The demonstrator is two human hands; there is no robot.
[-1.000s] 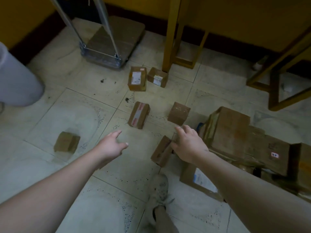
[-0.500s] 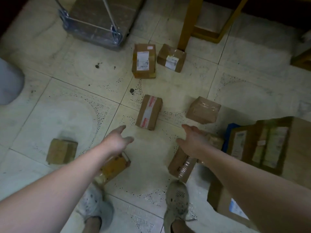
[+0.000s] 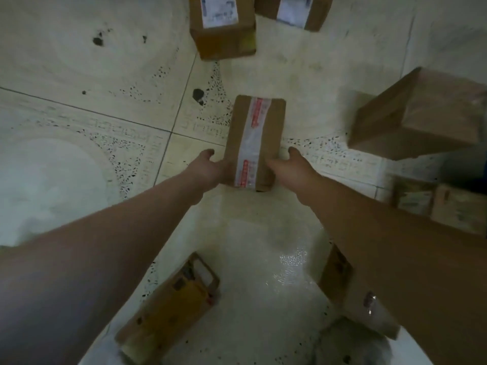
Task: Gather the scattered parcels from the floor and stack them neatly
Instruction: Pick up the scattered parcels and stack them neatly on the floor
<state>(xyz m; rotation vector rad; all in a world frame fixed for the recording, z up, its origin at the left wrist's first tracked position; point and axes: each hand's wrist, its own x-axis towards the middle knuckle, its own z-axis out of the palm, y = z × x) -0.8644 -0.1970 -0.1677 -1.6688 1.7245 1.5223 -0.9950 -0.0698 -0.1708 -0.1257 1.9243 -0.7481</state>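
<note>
A brown parcel with a red-and-white tape strip [image 3: 255,138] lies on the tiled floor in the middle of the view. My left hand [image 3: 209,168] grips its near left edge and my right hand [image 3: 287,165] grips its near right edge, thumbs up along the sides. Two labelled parcels [image 3: 222,25] [image 3: 292,10] lie beyond it at the top. A plain brown parcel [image 3: 416,114] sits to the right. A yellow-taped parcel [image 3: 171,304] lies near my feet under my left arm. Another parcel [image 3: 347,288] lies partly hidden under my right arm.
Stacked cartons with labels [image 3: 442,206] stand at the right edge. My shoe [image 3: 345,343] shows at the bottom. Dark stains [image 3: 198,94] mark the pale tiles. Bare floor stretches to the left.
I have leaned down and forward. Both hands reached ahead from open air and now hold the taped parcel on either side; the view has closed in on it.
</note>
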